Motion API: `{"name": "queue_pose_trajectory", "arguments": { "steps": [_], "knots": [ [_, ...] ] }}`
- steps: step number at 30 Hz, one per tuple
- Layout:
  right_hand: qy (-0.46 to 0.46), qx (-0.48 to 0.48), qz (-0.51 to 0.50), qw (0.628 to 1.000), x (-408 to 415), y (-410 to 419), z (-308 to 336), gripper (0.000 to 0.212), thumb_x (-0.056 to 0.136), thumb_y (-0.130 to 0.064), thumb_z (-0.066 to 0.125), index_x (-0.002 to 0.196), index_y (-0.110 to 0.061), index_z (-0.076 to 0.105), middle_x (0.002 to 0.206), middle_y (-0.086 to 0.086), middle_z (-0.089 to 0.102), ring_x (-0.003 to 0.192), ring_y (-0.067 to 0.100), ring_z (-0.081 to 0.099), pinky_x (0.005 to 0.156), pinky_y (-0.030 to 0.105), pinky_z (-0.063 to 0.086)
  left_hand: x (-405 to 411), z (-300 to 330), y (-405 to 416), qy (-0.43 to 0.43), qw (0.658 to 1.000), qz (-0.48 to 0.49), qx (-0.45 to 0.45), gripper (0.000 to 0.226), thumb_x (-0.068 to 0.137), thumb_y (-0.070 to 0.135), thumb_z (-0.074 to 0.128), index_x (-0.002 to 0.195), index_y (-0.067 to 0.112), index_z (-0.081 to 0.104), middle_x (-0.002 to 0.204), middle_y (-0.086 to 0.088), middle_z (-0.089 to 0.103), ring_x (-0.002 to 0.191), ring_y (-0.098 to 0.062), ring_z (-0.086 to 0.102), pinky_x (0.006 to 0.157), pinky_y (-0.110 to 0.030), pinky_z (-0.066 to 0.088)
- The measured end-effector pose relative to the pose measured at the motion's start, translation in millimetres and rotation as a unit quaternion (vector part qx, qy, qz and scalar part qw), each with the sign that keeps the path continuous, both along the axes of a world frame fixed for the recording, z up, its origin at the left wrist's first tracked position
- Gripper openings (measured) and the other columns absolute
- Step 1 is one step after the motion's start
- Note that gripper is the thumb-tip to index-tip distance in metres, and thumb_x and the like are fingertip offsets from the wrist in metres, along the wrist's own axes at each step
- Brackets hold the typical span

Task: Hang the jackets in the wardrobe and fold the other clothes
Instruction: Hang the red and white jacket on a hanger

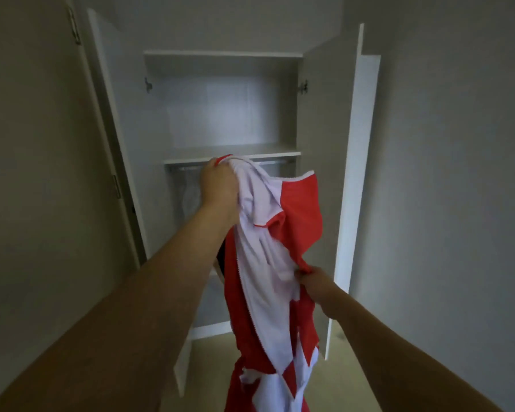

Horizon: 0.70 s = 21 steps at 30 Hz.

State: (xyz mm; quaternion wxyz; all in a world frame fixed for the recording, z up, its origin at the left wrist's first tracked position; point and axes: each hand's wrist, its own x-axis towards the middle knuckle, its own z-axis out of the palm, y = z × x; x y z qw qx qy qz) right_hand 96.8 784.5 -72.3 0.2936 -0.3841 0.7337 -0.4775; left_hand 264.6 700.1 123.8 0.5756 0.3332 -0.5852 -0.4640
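Note:
A red and white jacket (268,263) hangs in front of the open white wardrobe (220,156). My left hand (219,182) grips its collar end high up, just below the middle shelf and level with the hanging rail (188,168). Lower down on the right, my right hand (312,278) pinches a fold of the jacket's red fabric. The jacket's lower part trails down out of the bottom of the view. A pale garment or bag (191,194) hangs on the rail behind my left hand, mostly hidden.
Both wardrobe doors stand open: the left door (113,114) and the right door (348,173). The upper shelf compartment (223,114) holds nothing. A room door (42,144) stands at the left, a plain wall at the right, beige floor below.

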Motion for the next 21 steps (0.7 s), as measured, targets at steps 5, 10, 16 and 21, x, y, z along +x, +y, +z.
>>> {"name": "queue_pose_trajectory", "arguments": {
  "steps": [5,10,16,21],
  "knots": [
    [0.115,-0.114,-0.015,0.987,-23.7,-97.8,63.1,0.03,0.091,0.004,0.042,0.099,0.002,0.071,0.105,0.024,0.069,0.087,0.024,0.062,0.078,0.022,0.051,30.1,-61.1,-90.6,-0.288,0.953,0.089,-0.023,0.057,0.075,0.061,0.046,0.11,0.017,0.049,0.115,-0.009,0.059,0.099,-0.028,0.057,0.074,-0.03,0.041],
    [0.247,-0.16,0.039,0.955,-22.7,-211.8,133.7,0.017,0.083,-0.001,0.048,0.082,0.002,0.065,0.066,0.002,0.059,0.061,0.014,0.055,0.059,0.024,0.041,-13.7,-142.3,-170.4,-0.438,0.883,-0.169,0.027,0.112,0.051,0.071,0.074,0.146,0.025,0.038,0.149,0.003,0.04,0.134,-0.019,0.042,0.111,-0.043,0.037],
    [0.428,-0.068,0.163,0.886,-61.9,-314.1,154.1,0.019,0.077,-0.027,0.076,0.074,-0.024,0.058,0.071,-0.012,0.055,0.068,0.012,0.056,0.058,0.019,0.039,-56.9,-157.9,-290.9,-0.061,0.976,-0.134,0.163,0.015,0.072,0.01,0.07,0.082,0.02,0.077,0.088,-0.011,0.074,0.078,-0.025,0.07,0.078,-0.033,0.055],
    [0.275,0.117,0.23,0.926,-111.9,-377.4,104.1,0.036,0.078,-0.052,0.072,0.073,-0.016,0.069,0.061,-0.007,0.066,0.06,0.01,0.063,0.057,0.012,0.048,-89.8,-134.5,-367.8,0.024,0.977,-0.128,0.17,0.012,0.062,0.012,0.061,0.068,0.015,0.07,0.069,-0.006,0.064,0.063,-0.021,0.06,0.058,-0.026,0.05]
  ]
}}
